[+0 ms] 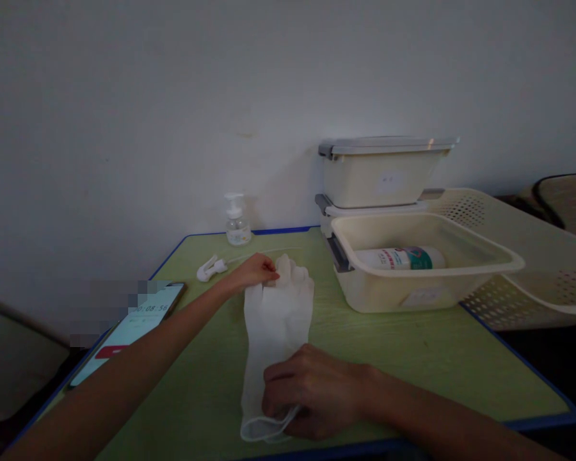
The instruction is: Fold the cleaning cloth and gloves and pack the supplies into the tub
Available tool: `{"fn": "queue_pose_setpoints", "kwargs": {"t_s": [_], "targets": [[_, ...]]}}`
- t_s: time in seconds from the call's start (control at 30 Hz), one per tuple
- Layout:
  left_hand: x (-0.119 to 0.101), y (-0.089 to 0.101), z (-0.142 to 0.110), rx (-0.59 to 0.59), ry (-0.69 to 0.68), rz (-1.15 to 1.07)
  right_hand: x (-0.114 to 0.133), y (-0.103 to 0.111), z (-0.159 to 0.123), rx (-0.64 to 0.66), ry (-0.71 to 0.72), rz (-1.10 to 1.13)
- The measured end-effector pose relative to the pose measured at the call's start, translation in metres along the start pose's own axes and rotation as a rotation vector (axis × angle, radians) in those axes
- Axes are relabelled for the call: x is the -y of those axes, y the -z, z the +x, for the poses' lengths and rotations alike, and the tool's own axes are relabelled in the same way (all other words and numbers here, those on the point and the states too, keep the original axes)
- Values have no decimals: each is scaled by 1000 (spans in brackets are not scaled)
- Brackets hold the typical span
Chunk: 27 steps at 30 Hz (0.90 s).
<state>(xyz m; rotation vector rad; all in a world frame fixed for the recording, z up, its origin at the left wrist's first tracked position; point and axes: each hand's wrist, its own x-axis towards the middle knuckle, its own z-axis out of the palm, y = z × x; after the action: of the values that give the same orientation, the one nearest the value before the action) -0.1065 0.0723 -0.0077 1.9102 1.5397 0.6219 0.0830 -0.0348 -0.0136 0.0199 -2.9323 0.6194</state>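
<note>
A white disposable glove (277, 320) lies flat on the green table, its fingers pointing away from me and its open cuff towards me. My left hand (254, 270) pinches the glove near the base of its fingers, on the left side. Lower down, my right hand (314, 390) is closed on the right side of the cuff, with some of its fingertips hidden. Just beyond my left wrist lies a white spray head (212, 267) with a thin tube reaching to the right.
A clear pump bottle (239, 230) stands near the wall. On the left lies a phone (139, 323) showing a timer. An open cream bin (413, 294) holds a white bottle (398, 258). Behind are stacked lidded boxes (369, 182) and a perforated basket (518, 246).
</note>
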Motion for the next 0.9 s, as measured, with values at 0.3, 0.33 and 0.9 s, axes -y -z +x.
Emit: {"fn": "queue_pose_setpoints", "kwargs": {"t_s": [0.3, 0.33, 0.9], "targets": [[2, 0, -2, -276, -88, 210, -3, 2, -4, 38, -36, -124], [1, -2, -5, -303, -91, 237, -5, 2, -4, 40, -39, -110], [-11, -32, -154, -58, -916, -7, -7, 18, -11, 114, -158, 161]]}}
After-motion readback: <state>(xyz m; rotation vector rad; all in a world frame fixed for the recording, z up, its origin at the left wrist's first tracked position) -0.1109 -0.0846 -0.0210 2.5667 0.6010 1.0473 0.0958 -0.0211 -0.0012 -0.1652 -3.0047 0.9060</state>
